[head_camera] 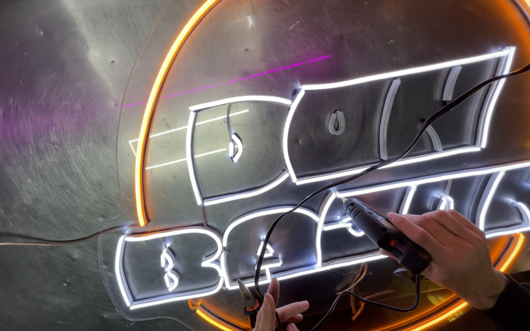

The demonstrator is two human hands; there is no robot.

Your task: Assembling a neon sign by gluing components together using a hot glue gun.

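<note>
Right now your right hand [455, 254] is at about 4 o'clock in the view, its grip wrapped firmly around a dark pen-shaped power tool [383, 232], with the tip pressed near a white strip at the middle of the lit sign [338, 153]. That tool looks light and rigid, with a slim barrel that narrows toward the tip; your hold on the thicker rear part suits it, since the tip end is probably hot or turning. Its black cord [412, 138] trails up toward 2 o'clock and also loops down past 6 o'clock, so it will tug sideways on the tool if it snags.

Your left hand [277, 312] sits at 6 o'clock at the bottom edge, fingers closed loosely around small pliers [248, 300] with the nose pointing up; the handles are cut off by the frame, so I can only guess how tight that hold is.

The sign itself lies flat on the scratched metal table [44, 122]. Its clear backing sheet is likely stiff but brittle and slippery, and the white strips and the orange ring [148, 116] look soft and bendable, easy to pull out of their grooves. Take hold of the sign by the bare edge of the sheet, not by the glowing strips or the thin wires
</note>
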